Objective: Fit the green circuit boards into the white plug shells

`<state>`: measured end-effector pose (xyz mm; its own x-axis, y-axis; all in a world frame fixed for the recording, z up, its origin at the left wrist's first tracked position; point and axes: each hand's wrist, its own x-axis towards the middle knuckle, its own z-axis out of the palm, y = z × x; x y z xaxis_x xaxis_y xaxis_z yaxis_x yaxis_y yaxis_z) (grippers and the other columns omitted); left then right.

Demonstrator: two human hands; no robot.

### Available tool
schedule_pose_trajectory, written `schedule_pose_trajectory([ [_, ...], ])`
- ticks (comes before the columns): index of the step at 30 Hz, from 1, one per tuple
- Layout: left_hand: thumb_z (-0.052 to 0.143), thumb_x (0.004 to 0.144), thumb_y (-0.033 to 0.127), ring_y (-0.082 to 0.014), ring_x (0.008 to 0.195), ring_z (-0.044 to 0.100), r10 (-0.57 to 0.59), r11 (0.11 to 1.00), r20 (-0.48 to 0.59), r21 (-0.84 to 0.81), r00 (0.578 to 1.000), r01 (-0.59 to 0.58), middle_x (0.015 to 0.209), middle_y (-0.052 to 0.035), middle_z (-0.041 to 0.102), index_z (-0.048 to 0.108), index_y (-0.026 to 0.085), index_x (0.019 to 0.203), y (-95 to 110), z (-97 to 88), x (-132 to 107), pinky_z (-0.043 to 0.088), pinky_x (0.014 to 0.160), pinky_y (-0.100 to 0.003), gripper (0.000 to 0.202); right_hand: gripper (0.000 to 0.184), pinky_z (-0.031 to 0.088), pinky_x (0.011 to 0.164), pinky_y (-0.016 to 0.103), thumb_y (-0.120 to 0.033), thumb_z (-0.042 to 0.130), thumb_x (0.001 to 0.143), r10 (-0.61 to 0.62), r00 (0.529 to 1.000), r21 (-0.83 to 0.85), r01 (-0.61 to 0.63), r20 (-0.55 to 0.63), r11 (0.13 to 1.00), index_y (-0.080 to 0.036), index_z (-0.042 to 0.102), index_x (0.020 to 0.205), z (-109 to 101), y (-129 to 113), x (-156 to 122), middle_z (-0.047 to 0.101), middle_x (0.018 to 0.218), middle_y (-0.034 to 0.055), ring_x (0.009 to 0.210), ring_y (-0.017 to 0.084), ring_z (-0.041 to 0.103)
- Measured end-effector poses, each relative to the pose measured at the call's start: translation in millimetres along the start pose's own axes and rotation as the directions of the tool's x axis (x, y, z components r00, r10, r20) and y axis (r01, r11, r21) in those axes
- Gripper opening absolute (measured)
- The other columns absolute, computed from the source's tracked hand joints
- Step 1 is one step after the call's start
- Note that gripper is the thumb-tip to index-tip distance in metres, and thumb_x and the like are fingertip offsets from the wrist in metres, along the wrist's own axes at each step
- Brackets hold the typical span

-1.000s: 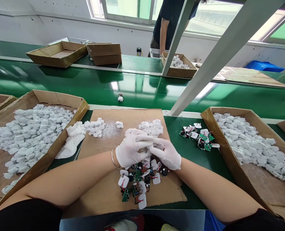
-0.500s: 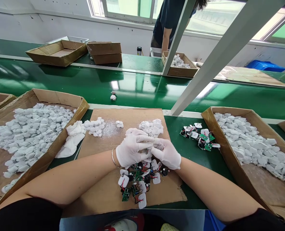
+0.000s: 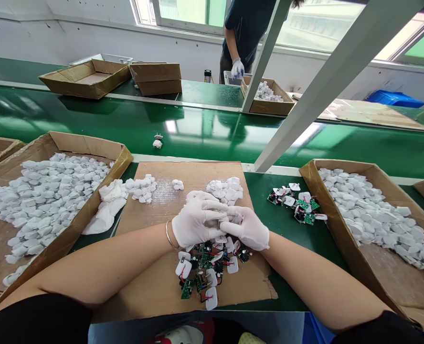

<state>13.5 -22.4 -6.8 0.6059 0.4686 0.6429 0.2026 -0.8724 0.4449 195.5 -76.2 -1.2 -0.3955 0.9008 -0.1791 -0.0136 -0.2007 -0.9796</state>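
Note:
White-gloved, my left hand (image 3: 198,220) and my right hand (image 3: 246,228) meet over the cardboard sheet (image 3: 151,267). The fingers of both are closed together around a small part that they mostly hide; I cannot make out its kind. Just below them lies a heap of green circuit boards (image 3: 205,260) with red wires and white plastic pieces. Beyond my hands sits a pile of small white plastic pieces (image 3: 226,190). Another such pile (image 3: 142,188) is at the sheet's upper left, with a few loose white pieces (image 3: 177,185) between the two piles.
A cardboard box of white pieces stands at left (image 3: 124,157) and another at right (image 3: 341,258). Wired boards (image 3: 300,203) lie beside the right box, a white glove (image 3: 104,215) by the left one. Past the green conveyor belt (image 3: 119,126), a person (image 3: 248,33) stands behind a slanting metal post (image 3: 326,71).
The small item on the conveyor belt has shifted left. Across the belt, the person has moved and a gloved hand now shows. My hands stay together, with only slight finger movement.

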Motion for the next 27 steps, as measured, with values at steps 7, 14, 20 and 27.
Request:
schedule_pose_trajectory([
  [7, 0.076, 0.071, 0.038, -0.0185, 0.088, 0.067, 0.013, 0.996, -0.03, -0.086, 0.999, -0.016, 0.096, -0.0044, 0.075, 0.071, 0.024, 0.088, -4.3, -1.2, 2.6, 0.052, 0.085, -0.038, 0.022, 0.024, 0.052, 0.067, 0.03, -0.034, 0.068, 0.079, -0.036, 0.999, 0.016, 0.035, 0.026, 0.999, -0.014, 0.065, 0.092, -1.4, -2.9, 0.6, 0.065, 0.082, 0.0043, 0.074, 0.017, 0.061],
  [14, 0.073, 0.073, 0.034, -0.0209, 0.097, 0.064, 0.058, 0.995, 0.036, 0.074, 0.998, -0.061, 0.107, -0.0013, 0.072, 0.069, 0.026, 0.09, -0.9, -4.7, 6.7, 0.043, 0.088, -0.039, 0.019, 0.037, 0.046, 0.059, 0.025, -0.029, 0.075, 0.073, -0.028, 0.998, 0.001, 0.028, -0.06, 1.0, -0.016, 0.06, 0.104, 2.8, 1.9, 1.5, 0.055, 0.069, -0.003, 0.061, 0.012, 0.052],
  [20, 0.07, 0.076, 0.031, -0.0207, 0.097, 0.061, 0.031, 0.99, 0.049, 0.136, 0.998, -0.038, 0.112, -0.0005, 0.071, 0.068, 0.024, 0.086, 3.9, -2.8, 4.8, 0.038, 0.087, -0.039, 0.012, 0.038, 0.044, 0.062, 0.027, -0.031, 0.072, 0.076, -0.079, 0.996, -0.105, 0.073, -0.049, 0.992, -0.018, 0.06, 0.11, 2.5, -4.5, 2.7, 0.056, 0.07, -0.0026, 0.064, 0.014, 0.05],
  [27, 0.071, 0.076, 0.031, -0.0191, 0.098, 0.061, 0.047, 0.995, 0.026, 0.086, 0.999, -0.049, 0.106, 0.0015, 0.073, 0.07, 0.026, 0.094, 4.6, 0.0, 3.7, 0.041, 0.089, -0.037, 0.018, 0.032, 0.046, 0.066, 0.028, -0.042, 0.054, 0.09, -0.02, 0.999, -0.143, 0.015, -0.039, 0.99, -0.014, 0.068, 0.087, 0.6, -0.5, 1.2, 0.067, 0.079, 0.0036, 0.072, 0.017, 0.058],
])
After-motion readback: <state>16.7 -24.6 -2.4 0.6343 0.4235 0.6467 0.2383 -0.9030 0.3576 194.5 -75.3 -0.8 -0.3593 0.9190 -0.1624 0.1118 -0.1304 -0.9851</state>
